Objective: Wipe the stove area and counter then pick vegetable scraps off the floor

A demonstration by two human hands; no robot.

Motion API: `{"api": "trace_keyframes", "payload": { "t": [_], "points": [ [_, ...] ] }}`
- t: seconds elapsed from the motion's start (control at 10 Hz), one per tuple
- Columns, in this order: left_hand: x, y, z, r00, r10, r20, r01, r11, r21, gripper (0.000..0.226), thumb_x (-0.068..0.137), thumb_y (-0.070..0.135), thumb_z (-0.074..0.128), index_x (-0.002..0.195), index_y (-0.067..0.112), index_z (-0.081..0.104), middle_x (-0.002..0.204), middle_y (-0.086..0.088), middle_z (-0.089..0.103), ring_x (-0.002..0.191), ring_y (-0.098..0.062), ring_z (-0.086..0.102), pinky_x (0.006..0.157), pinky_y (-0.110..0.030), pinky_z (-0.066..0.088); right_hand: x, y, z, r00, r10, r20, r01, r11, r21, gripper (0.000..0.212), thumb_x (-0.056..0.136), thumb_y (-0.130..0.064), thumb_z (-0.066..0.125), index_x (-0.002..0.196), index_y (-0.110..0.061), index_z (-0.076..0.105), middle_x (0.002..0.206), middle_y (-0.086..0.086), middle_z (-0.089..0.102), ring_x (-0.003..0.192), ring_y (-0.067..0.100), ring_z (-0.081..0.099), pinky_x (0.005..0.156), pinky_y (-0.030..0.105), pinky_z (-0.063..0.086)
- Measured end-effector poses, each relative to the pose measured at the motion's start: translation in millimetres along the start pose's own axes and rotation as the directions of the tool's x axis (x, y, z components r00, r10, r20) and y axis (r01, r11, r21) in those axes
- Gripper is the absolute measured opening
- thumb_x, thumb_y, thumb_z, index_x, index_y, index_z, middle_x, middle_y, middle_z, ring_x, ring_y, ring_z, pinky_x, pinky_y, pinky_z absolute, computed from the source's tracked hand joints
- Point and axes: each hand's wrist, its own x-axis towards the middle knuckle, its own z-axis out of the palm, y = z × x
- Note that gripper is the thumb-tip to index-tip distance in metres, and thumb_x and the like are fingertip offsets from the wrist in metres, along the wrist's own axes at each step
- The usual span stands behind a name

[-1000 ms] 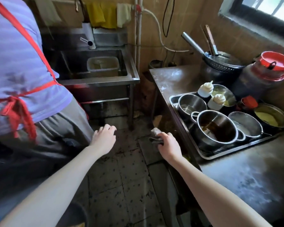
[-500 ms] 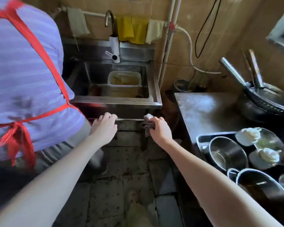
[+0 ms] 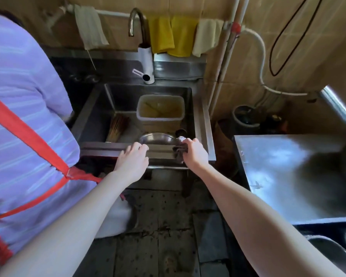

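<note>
1. The right hand has its fingers curled round a dark, bunched cloth, which hangs just past its fingertips against the front rim of the steel sink.
2. The left hand is beside it, to its left, at the same rim. Its fingers are loosely bent and hold nothing; whether they touch the rim cannot be told.
3. Just beyond both hands, inside the sink, lies a metal bowl. Farther off stands a pale plastic tub with yellowish liquid, and beyond the left hand lies a bundle brush.
4. High above the hands, a faucet curves over the sink, with yellow cloths hung on a rail next to it.
5. To the right of the right hand, well apart from it, is the steel surface, smeared and shiny.
6. Left of the left hand stands another person in a striped shirt with red apron straps.
7. Below both forearms is the dark tiled floor, speckled with grime.
</note>
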Motion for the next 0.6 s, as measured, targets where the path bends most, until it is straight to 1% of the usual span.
{"api": "trace_keyframes", "payload": {
  "t": [0.1, 0.2, 0.3, 0.4, 0.5, 0.6],
  "points": [
    [14, -6, 8, 0.999, -0.039, 0.035, 0.041, 0.998, -0.037, 0.036, 0.098, 0.026, 0.041, 0.133, 0.019, 0.043, 0.136, -0.005, 0.044, 0.123, -0.027, 0.046, 0.101, -0.043, 0.039, 15, 8, 19, 0.998, 0.047, 0.046, -0.046, 0.999, -0.011, 0.042, 0.090, -0.010, 0.054, 0.131, -0.019, 0.050, 0.118, 0.010, 0.053, 0.111, 0.029, 0.053, 0.086, 0.042, 0.049],
    [21, -9, 10, 0.997, -0.059, 0.051, 0.062, 0.996, -0.064, 0.035, 0.098, 0.026, 0.042, 0.132, 0.018, 0.044, 0.136, -0.006, 0.045, 0.122, -0.028, 0.047, 0.100, -0.043, 0.040, 16, 12, 35, 0.993, 0.064, 0.098, -0.057, 0.996, -0.066, 0.044, 0.092, -0.013, 0.052, 0.135, -0.021, 0.045, 0.121, 0.011, 0.052, 0.114, 0.029, 0.048, 0.087, 0.042, 0.048],
    [18, -9, 10, 0.998, -0.055, 0.039, 0.057, 0.996, -0.072, 0.035, 0.099, 0.027, 0.043, 0.133, 0.018, 0.044, 0.136, -0.006, 0.046, 0.122, -0.027, 0.047, 0.100, -0.042, 0.040, 18, 13, 40, 0.995, 0.044, 0.094, -0.037, 0.996, -0.082, 0.045, 0.093, -0.016, 0.051, 0.137, -0.021, 0.043, 0.123, 0.012, 0.051, 0.114, 0.030, 0.047, 0.089, 0.042, 0.047],
    [12, -8, 3, 0.998, -0.049, 0.050, 0.053, 0.996, -0.071, 0.036, 0.099, 0.026, 0.042, 0.134, 0.018, 0.043, 0.137, -0.006, 0.045, 0.122, -0.026, 0.048, 0.100, -0.041, 0.041, 14, 9, 30, 0.989, 0.056, 0.138, -0.041, 0.993, -0.108, 0.046, 0.092, -0.022, 0.054, 0.137, -0.022, 0.042, 0.122, 0.013, 0.050, 0.113, 0.030, 0.048, 0.088, 0.043, 0.047],
    [10, -6, -7, 0.999, -0.035, 0.008, 0.036, 0.998, -0.046, 0.036, 0.099, 0.026, 0.042, 0.134, 0.018, 0.043, 0.137, -0.006, 0.045, 0.122, -0.027, 0.047, 0.100, -0.042, 0.039, 12, 8, 16, 0.994, 0.037, 0.104, -0.026, 0.994, -0.102, 0.047, 0.093, -0.026, 0.054, 0.137, -0.025, 0.042, 0.124, 0.011, 0.049, 0.116, 0.030, 0.047, 0.091, 0.042, 0.044],
    [10, -3, -20, 1.000, -0.007, -0.019, 0.007, 1.000, -0.002, 0.035, 0.098, 0.026, 0.042, 0.133, 0.019, 0.043, 0.134, -0.006, 0.045, 0.121, -0.027, 0.047, 0.100, -0.043, 0.038, 9, 4, -6, 0.999, 0.010, 0.051, -0.005, 0.995, -0.098, 0.047, 0.093, -0.024, 0.054, 0.138, -0.024, 0.042, 0.128, 0.010, 0.049, 0.119, 0.029, 0.047, 0.095, 0.042, 0.043]
  ]
}}
